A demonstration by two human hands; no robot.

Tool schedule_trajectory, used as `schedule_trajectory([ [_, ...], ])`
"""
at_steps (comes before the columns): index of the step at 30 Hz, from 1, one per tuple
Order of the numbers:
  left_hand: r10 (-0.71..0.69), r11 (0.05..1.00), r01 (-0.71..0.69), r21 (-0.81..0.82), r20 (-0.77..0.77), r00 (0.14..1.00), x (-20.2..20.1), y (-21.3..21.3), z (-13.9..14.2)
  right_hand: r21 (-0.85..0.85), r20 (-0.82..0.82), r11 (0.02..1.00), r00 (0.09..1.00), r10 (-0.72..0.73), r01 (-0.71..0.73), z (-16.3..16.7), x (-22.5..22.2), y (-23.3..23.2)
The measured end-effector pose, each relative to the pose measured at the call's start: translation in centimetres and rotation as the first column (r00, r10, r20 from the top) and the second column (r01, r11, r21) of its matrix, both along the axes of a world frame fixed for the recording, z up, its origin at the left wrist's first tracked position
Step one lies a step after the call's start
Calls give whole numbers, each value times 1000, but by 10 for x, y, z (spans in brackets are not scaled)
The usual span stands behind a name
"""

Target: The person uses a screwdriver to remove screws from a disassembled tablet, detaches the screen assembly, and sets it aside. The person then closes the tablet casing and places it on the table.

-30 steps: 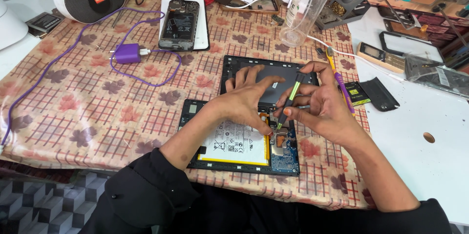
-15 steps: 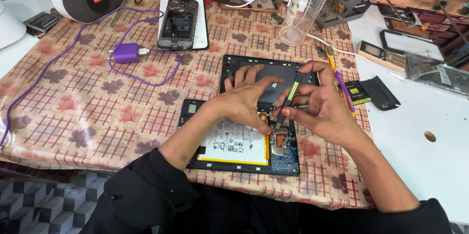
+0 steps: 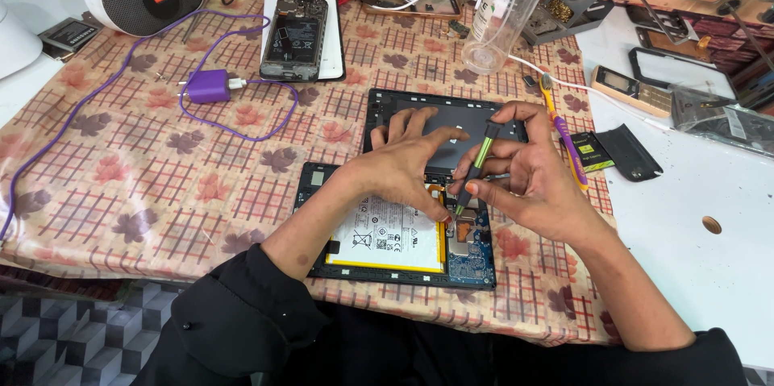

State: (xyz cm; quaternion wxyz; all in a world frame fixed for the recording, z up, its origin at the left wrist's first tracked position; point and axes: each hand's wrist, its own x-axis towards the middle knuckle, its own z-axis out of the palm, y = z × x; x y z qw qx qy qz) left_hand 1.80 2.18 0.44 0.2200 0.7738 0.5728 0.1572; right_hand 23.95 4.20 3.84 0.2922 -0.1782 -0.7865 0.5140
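Screwdriver (image 3: 477,167), slim with a green and black shaft, is pinched between the thumb and fingers of the right hand (image 3: 528,184), its tip set down on the blue circuit board (image 3: 476,253) at the near right corner of the opened tablet (image 3: 403,233). Compared with the frames a moment earlier, almost nothing has shifted: the tool stands at the same tilt over the same spot, which suggests slow turning on one screw rather than a move to another. The left hand (image 3: 403,164) lies curled over the tablet's top edge, fingertips pressing just beside the tip, holding no tool. Under both hands the white battery (image 3: 387,237) fills the tablet's middle, and a dark back panel (image 3: 451,124) lies touching its far side. Farther out on the patterned tablecloth (image 3: 161,184), a purple charger (image 3: 210,85) with its cable sits toward the far left, an opened phone (image 3: 297,27) beyond it, and a clear bottle (image 3: 508,11) near the far edge.
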Motion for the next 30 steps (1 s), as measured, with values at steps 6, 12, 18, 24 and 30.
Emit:
schedule_trajectory([
  [6,-54,998,54,28,10,998,0,0,-1,-22,4,1000,1000,-14,14,2,1,-1],
  [12,-137,989,136,59,-2,991,0,0,-4,0,14,1000,1000,-23,23,3,0,-2],
  [18,-157,987,157,14,-36,987,1,-3,-3,18,8,1000,1000,-17,17,1,0,-1],
  [24,-110,993,108,-48,-49,993,4,-3,-2,-2,-9,1000,1000,-6,6,0,0,1],
  [30,-72,992,64,-107,-76,994,5,-2,2,-57,6,997,999,-46,46,1,1,4],
])
